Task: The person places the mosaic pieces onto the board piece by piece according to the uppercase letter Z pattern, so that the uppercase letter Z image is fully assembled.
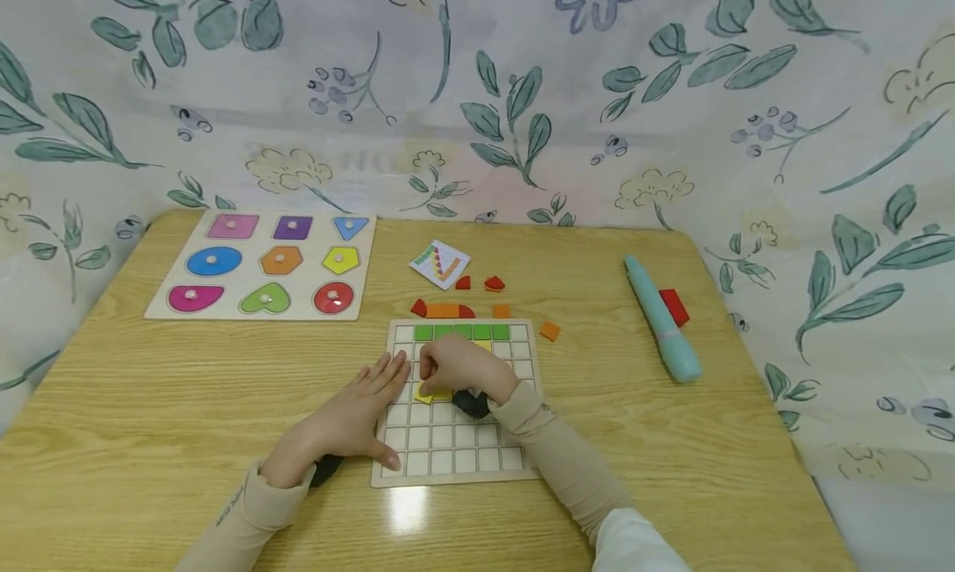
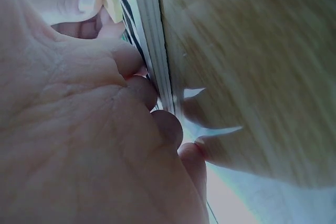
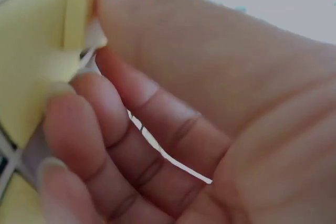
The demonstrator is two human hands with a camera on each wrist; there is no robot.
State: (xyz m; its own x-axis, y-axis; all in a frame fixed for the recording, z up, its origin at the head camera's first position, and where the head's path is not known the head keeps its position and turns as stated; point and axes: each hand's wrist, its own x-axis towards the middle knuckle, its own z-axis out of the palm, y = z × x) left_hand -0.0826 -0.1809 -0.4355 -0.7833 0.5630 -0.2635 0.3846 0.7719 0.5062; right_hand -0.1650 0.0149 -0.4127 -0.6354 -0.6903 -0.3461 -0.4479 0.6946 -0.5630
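A white grid board lies on the table, with a row of green square tiles near its top. My right hand is over the middle of the board and pinches a yellow square tile between thumb and index finger. The tile is tilted, right by another yellow tile; the right wrist view shows its edge close up. Part of the grid is hidden under this hand. My left hand rests on the board's left edge, fingers straight and thumb apart.
Beyond the board are a small pattern card, red quarter-round pieces and orange squares. A knobbed shape puzzle lies back left. To the right, a teal pen-shaped device lies against a red block. Floral cloth hangs behind.
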